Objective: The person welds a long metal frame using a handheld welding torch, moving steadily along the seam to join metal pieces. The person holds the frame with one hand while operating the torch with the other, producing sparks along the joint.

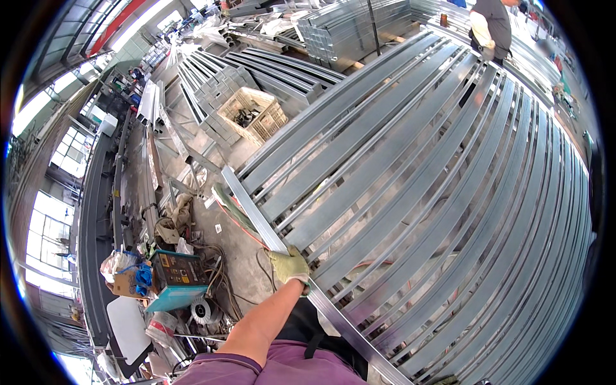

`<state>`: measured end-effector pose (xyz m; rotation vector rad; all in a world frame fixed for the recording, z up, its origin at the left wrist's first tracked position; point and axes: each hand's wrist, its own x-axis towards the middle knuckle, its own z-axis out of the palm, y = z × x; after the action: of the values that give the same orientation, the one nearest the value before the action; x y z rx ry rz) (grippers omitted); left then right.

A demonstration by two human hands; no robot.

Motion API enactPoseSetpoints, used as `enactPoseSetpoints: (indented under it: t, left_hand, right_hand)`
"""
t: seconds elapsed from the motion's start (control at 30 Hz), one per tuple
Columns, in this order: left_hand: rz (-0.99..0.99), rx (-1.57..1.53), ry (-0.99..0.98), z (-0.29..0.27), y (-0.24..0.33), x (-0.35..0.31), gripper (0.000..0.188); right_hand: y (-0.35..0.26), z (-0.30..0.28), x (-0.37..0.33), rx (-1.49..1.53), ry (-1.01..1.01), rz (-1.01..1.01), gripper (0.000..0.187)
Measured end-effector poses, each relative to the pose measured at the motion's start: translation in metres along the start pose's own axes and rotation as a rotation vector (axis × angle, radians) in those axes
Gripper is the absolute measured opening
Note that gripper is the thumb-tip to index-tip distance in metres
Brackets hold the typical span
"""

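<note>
One slatted metal frame (359,183) spans the centre and right; one crate (273,122) stands beyond its left edge. The gloved left hand (290,264) is closed around its end rail (256,213). Right hand (447,380): barely visible, grip indeterminable.

1. A large steel panel (372,178), bare silvery grey, built like a grille: broad flat slats alternating with narrow bars, running side by side with open gaps between them.
2. An end rail (255,213) crosses the slats' near ends; its left tip juts slightly past the panel's outermost long member.
3. The panel lies broad face up, raised above the concrete floor (247,264), which shows through the gaps; what bears its weight is hidden.
4. Its surface is smooth and lightly reflective, with a faint purplish sheen near the end rail.
</note>
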<state>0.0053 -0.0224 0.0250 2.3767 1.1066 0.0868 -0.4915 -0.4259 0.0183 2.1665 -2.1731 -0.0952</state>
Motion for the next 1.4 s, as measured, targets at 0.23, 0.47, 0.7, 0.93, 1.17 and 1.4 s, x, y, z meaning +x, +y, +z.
enactPoseSetpoints:
  t: [0.23, 0.47, 0.7, 0.93, 1.17, 1.4]
  left_hand:
    - [0.365, 0.007, 0.078, 0.011, -0.047, 0.022, 0.092]
    - [0.529, -0.031, -0.930, -0.045, -0.102, 0.098, 0.082]
    - [0.518, -0.096, -0.871, -0.062, -0.111, 0.288, 0.056]
    - [0.345, -0.371, -0.300, -0.124, -0.039, 0.437, 0.043]
    - [0.198, -0.146, -0.189, -0.090, -0.053, 0.590, 0.062]
    - [0.173, 0.271, -0.648, -0.077, 0.005, 0.592, 0.074]
  right_hand:
    - [0.025, 0.051, 0.020, 0.063, 0.387, -0.109, 0.042]
    - [-0.148, 0.010, -0.061, 0.320, -0.111, -0.027, 0.052]
    - [-0.413, 0.006, -0.227, 0.312, 0.202, -0.553, 0.052]
    - [-0.469, -0.005, -0.274, 0.131, 0.226, -0.471, 0.061]
    - [-0.475, -0.006, -0.278, 0.176, 0.245, -0.480, 0.059]
    - [-0.465, -0.014, -0.274, 0.205, 0.283, -0.476, 0.056]
